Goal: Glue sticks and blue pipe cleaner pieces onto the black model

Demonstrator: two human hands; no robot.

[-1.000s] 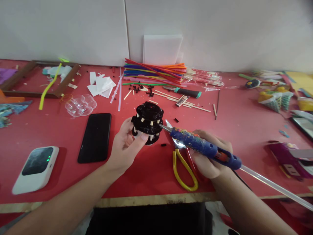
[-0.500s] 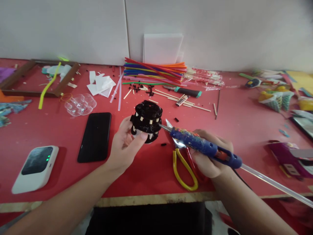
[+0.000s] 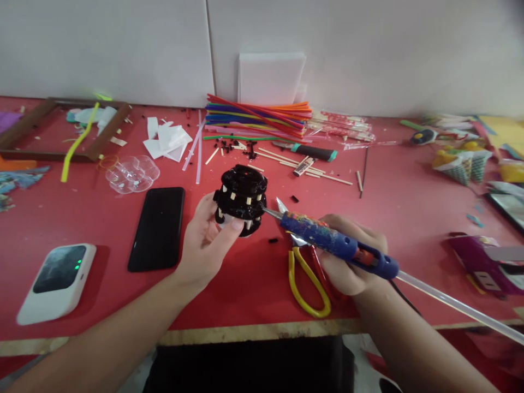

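My left hand [image 3: 207,240] is closed around a small black tiered model [image 3: 241,202], its layers held apart by short pale wooden posts. The thumb presses on its lower front. In my right hand [image 3: 352,256] is a blue glue gun [image 3: 323,237], stained with paint or glue, with a long clear glue stick [image 3: 446,300] coming out of its back. Its metal nozzle meets or nearly meets the right side of the model's middle layer; exact contact I cannot tell. Scissors with yellow and red handles [image 3: 305,289] lie beneath the gun, partly covered by it and my right hand.
Left of my hands lie a black phone [image 3: 158,229] and a white device with a screen [image 3: 57,284]. Behind are colourful pipe cleaners [image 3: 257,117], a teal-and-black cutter [image 3: 313,151], wooden sticks [image 3: 327,176] and white paper scraps [image 3: 170,139]. A purple item [image 3: 483,262] sits at right.
The model and the glue gun have shifted slightly left in view, together with a small shift of the whole scene. Both hands keep their grip.
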